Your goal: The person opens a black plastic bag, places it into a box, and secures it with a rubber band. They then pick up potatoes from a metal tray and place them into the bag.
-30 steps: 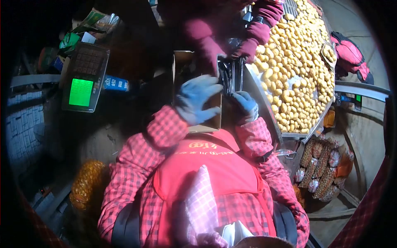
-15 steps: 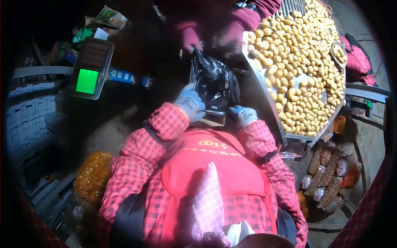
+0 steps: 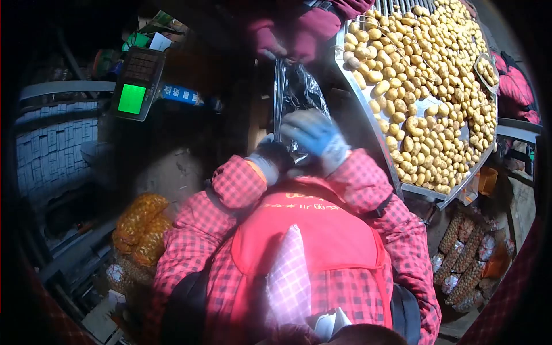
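A shiny black plastic bag (image 3: 306, 92) is stretched between my hands and the gloved hands (image 3: 287, 46) of a person across from me, who grips its far end. My left hand (image 3: 271, 156), in a grey-blue work glove, is closed at the near left side of the bag; its fingertips are partly hidden in shadow. My right hand (image 3: 313, 135), in the same kind of glove, lies over the near part of the bag. Motion smears its fingers, so its grip cannot be made out.
A metal sorting table (image 3: 374, 129) heaped with potatoes (image 3: 425, 103) stands at the right. A scale display (image 3: 132, 99) glows green at the upper left, beside a blue-labelled post (image 3: 181, 95). Netted sacks lie at the lower left (image 3: 144, 227) and lower right (image 3: 468, 253).
My right hand has moved left and up onto the bag. My left hand has dropped lower beside it. The other person's hands have drawn together, and the bag hangs narrower and tauter.
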A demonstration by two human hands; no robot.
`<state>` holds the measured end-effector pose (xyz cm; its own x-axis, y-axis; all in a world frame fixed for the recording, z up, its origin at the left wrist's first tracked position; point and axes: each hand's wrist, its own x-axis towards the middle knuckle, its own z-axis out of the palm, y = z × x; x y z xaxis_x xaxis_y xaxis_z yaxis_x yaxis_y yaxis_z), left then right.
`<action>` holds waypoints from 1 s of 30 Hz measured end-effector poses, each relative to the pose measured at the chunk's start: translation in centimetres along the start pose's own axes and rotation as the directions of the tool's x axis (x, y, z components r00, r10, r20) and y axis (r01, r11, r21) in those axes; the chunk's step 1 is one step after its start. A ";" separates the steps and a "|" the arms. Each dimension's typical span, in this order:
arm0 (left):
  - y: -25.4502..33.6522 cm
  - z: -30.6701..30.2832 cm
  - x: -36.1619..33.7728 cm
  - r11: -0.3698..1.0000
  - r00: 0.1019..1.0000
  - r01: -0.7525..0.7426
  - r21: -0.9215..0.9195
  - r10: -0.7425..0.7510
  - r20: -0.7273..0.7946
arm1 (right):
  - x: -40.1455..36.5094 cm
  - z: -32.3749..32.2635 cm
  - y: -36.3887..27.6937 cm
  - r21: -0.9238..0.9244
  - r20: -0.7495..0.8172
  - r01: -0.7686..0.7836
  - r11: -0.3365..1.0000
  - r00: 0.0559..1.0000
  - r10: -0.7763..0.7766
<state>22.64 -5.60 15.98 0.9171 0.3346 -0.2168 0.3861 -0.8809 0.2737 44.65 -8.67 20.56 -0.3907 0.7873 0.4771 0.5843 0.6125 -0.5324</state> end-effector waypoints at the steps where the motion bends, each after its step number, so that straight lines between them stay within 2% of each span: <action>1: 1.0 -2.4 0.1 0.993 0.988 0.071 -0.089 -0.058 0.141 | -0.6 1.4 -0.4 -0.015 0.059 0.048 0.999 0.997 -0.047; 2: 1.6 -3.8 0.0 0.973 0.953 0.158 -0.166 -0.106 0.284 | -1.5 3.2 -0.4 -0.025 0.119 0.098 0.995 0.988 -0.095; 3: 0.4 -3.1 -1.0 0.985 0.998 0.013 -0.174 -0.003 0.057 | -1.9 3.6 0.0 0.159 0.206 -0.037 0.987 0.978 0.003; 4: -0.3 -3.6 -1.9 0.986 0.998 0.024 -0.168 -0.014 0.061 | -2.7 3.8 0.7 0.323 0.311 -0.184 0.929 0.947 0.079; 5: -0.9 -4.2 -2.7 0.983 0.994 0.090 -0.157 -0.079 0.075 | -5.0 4.6 2.3 0.221 0.460 -0.341 0.914 0.863 0.210; 6: -1.3 -4.6 -3.4 0.977 0.986 0.155 -0.148 -0.144 0.086 | -4.9 3.3 2.9 0.029 0.700 -0.530 0.848 0.616 0.361; 7: -1.5 -4.8 -3.7 0.966 0.974 0.218 -0.141 -0.206 0.097 | -6.7 5.5 5.6 -0.188 0.784 -0.425 0.886 0.478 0.395; 8: -1.6 -4.7 -3.8 0.964 0.973 0.222 -0.143 -0.209 0.099 | -8.8 8.4 8.1 -0.293 0.818 -0.338 0.894 0.396 0.418; 9: -1.7 -4.5 -3.7 0.964 0.961 0.254 -0.084 -0.242 0.134 | -7.2 5.6 6.8 -0.310 0.841 -0.215 0.926 0.393 0.373; 10: -1.8 -4.2 -3.6 0.959 0.947 0.282 -0.025 -0.274 0.169 | -7.2 6.9 7.5 -0.546 0.765 -0.275 0.791 0.220 0.605; 11: -2.5 -3.2 -4.1 0.949 0.946 0.312 -0.041 -0.307 0.103 | -8.1 7.1 8.9 -0.579 0.690 -0.289 0.762 0.324 0.647; 12: -3.0 -3.8 -3.6 0.913 0.887 0.407 0.027 -0.402 0.227 | -9.1 6.4 10.6 -0.609 0.601 -0.308 0.731 0.423 0.679; 14: -5.1 -3.3 -4.1 0.888 0.868 0.459 0.032 -0.455 0.200 | -9.4 3.6 13.0 -0.670 0.631 -0.076 0.739 0.468 0.619; 16: -7.0 -4.0 -4.2 0.873 0.841 0.475 0.112 -0.488 0.234 | -9.1 1.3 14.4 -0.687 0.646 -0.016 0.727 0.445 0.620; 17: -8.0 -4.5 -4.3 0.844 0.824 0.519 0.131 -0.535 0.187 | -11.4 1.5 17.1 -0.649 0.509 -0.127 0.750 0.660 0.552; 18: -9.6 -4.3 -4.9 0.837 0.841 0.528 0.147 -0.539 0.049 | -11.2 -0.1 17.9 -0.546 0.405 -0.094 0.833 0.841 0.360; 19: -10.5 -5.7 -5.0 0.850 0.857 0.513 0.120 -0.515 -0.019 | -8.1 -2.6 15.8 -0.582 0.408 -0.172 0.795 0.784 0.468; 20: -11.7 -5.8 -5.4 0.881 0.867 0.470 0.048 -0.451 -0.214 | -5.5 -4.3 13.8 -0.619 0.406 -0.244 0.747 0.714 0.570; 21: -13.0 -5.7 -5.6 0.898 0.840 0.425 -0.112 -0.437 -0.322 | -6.3 -4.8 14.7 -0.360 0.230 -0.309 0.880 0.885 0.405; 22: -14.0 -5.8 -5.4 0.898 0.794 0.354 -0.262 -0.436 -0.422 | -6.9 -5.2 16.2 -0.075 -0.019 -0.270 0.960 0.963 0.269; 23: -14.9 -5.7 -4.9 0.907 0.761 0.260 -0.330 -0.403 -0.508 | -7.6 -3.1 17.6 0.653 -0.066 -0.412 0.636 0.805 0.590; 24: -15.3 -5.8 -4.6 0.909 0.715 0.158 -0.387 -0.375 -0.590 | -5.5 -5.1 14.5 0.467 -0.169 -0.422 0.777 0.820 0.546; 25: -12.3 -10.6 -3.6 0.943 0.865 0.192 -0.270 -0.292 -0.407 | -3.9 -6.7 13.3 0.490 -0.112 -0.452 0.745 0.816 0.568; 26: -10.5 -11.4 -2.9 0.943 0.865 0.192 -0.273 -0.294 -0.407 | -2.9 -7.7 12.6 0.509 -0.054 -0.482 0.713 0.809 0.586; 27: -8.9 -11.7 -2.2 0.915 0.844 0.179 -0.362 -0.332 -0.421 | -2.4 -7.7 12.3 0.340 -0.154 -0.362 0.868 0.889 0.431; 28: -7.6 -12.0 -1.7 0.879 0.821 0.163 -0.447 -0.373 -0.433 | -1.6 -7.7 11.7 0.146 -0.219 -0.217 0.965 0.945 0.245; 29: -6.6 -12.5 -1.4 0.879 0.894 0.199 -0.434 -0.344 -0.287 | -1.1 -7.6 10.6 0.136 -0.168 -0.092 0.986 0.979 0.115; 30: -7.5 -9.2 -1.4 0.969 0.915 0.166 -0.182 -0.220 -0.338 | -0.7 -7.0 8.9 0.130 -0.127 -0.013 0.991 0.991 0.029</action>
<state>19.42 3.61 22.90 0.7878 0.6133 0.0578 0.5446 -0.7372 0.3999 55.09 -4.31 20.37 -0.2800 0.7896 0.5460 0.4919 0.6064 -0.6248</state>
